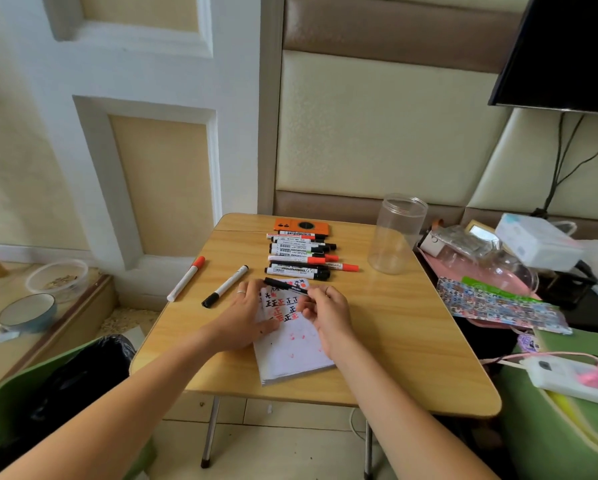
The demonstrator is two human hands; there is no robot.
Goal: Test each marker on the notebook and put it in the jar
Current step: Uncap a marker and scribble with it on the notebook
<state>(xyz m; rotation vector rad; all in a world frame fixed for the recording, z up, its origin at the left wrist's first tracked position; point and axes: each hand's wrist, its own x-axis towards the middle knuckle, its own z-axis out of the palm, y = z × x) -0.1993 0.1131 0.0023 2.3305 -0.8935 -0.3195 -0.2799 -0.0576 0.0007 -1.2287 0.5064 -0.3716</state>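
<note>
1. Black marker [285, 286]: lying nearly level over the top of the notebook [292, 337], long axis left to right, left end slightly farther away.
2. Right hand [326, 315]: fingers pinching the marker's right end.
3. Left hand [245, 315]: flat, fingers straight, pressing the notebook's left side, fingertips at the marker's left end.
4. Jar [397, 233]: upright on the worktop [411, 323], well right of both hands.
5. Remaining markers [299, 252]: stacked beyond the notebook.

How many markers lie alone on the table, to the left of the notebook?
2: a red-capped marker is farthest left, and a black-capped marker lies between it and the notebook. Neither touches anything else.
</note>
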